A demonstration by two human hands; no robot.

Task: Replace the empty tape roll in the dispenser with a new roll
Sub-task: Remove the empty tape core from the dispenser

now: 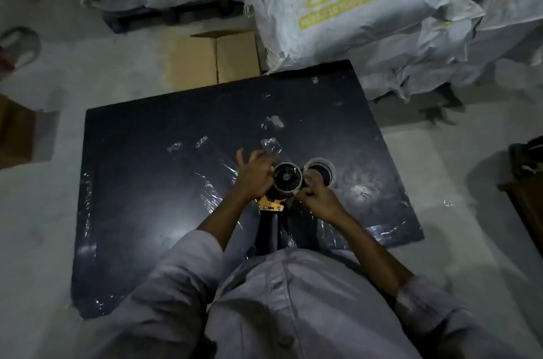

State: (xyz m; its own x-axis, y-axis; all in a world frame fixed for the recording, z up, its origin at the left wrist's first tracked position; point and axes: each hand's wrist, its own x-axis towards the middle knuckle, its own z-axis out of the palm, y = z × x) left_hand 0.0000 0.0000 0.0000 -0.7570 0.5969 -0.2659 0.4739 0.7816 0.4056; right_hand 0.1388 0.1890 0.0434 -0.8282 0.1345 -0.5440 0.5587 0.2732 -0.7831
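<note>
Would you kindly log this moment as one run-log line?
left hand: holding tape dispenser | right hand: at roll's edge | second roll: on black board | lighting: dim

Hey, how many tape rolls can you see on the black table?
2: one roll on the dispenser between both hands, one loose roll lying just right of it. Others may be hidden.

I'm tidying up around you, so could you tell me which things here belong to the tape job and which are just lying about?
In use:
yellow-and-black tape dispenser
clear tape roll on its hub
second clear tape roll on the black board
left hand
right hand

Lying about:
brown cardboard box
white woven sacks
stuck-down clear tape scraps
</note>
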